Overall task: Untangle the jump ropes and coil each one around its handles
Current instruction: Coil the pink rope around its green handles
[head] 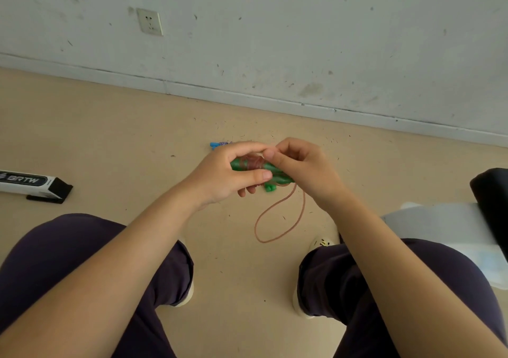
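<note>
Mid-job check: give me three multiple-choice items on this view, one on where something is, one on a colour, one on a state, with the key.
1. Where does the blue-handled rope lie?
A. On the floor beyond the hands
B. On the person's lap
C. On the black and white box

2. What colour are the handles held together in the hands?
A. Yellow
B. Green
C. Black

3. How far is the brown rope coiled?
A. Fully wound
B. Not started
C. Partly wound, a loop hanging

Key: 1 A, it shows just past the left hand, near the wall. 2 B, green shows between the left hand and the right hand. 3 C, turns wrap the handles while a loop dangles below.
</note>
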A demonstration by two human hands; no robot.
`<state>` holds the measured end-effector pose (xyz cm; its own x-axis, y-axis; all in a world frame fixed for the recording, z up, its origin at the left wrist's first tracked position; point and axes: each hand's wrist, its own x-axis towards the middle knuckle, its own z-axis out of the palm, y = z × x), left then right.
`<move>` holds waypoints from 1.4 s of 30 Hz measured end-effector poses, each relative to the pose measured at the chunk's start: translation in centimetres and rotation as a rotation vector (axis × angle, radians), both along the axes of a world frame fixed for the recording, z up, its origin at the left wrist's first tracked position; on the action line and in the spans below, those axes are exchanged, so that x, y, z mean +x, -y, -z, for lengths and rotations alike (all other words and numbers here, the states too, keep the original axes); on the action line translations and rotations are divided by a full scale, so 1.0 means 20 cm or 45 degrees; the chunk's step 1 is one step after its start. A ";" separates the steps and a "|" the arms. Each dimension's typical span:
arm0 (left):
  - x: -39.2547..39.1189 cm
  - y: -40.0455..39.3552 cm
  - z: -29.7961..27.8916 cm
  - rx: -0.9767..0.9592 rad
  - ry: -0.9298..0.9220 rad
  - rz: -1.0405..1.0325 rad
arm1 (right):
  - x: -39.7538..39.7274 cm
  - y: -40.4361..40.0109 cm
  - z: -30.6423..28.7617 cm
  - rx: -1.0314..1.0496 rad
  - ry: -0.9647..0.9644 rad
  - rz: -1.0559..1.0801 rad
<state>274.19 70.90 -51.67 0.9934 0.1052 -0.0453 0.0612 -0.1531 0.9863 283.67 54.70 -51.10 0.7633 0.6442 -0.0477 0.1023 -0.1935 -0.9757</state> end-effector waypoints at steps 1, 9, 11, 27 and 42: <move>0.00 0.00 0.01 -0.009 0.012 -0.039 | -0.01 0.00 0.00 -0.011 0.005 -0.021; 0.00 -0.04 -0.01 -0.215 -0.002 -0.080 | 0.00 0.01 -0.02 0.056 -0.019 -0.101; 0.01 -0.03 -0.01 -0.283 -0.005 -0.114 | -0.01 0.00 -0.02 0.073 -0.048 -0.128; 0.04 -0.08 0.04 0.118 -0.173 -0.419 | -0.04 0.00 -0.06 -0.155 0.356 -0.147; 0.00 0.02 -0.03 -0.064 -0.243 0.038 | -0.04 -0.02 -0.05 -0.118 0.296 0.088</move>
<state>274.16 70.43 -51.01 0.9690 0.0688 -0.2373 0.2437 -0.1082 0.9638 282.84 55.03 -50.11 0.8029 0.5911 0.0776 0.3051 -0.2956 -0.9053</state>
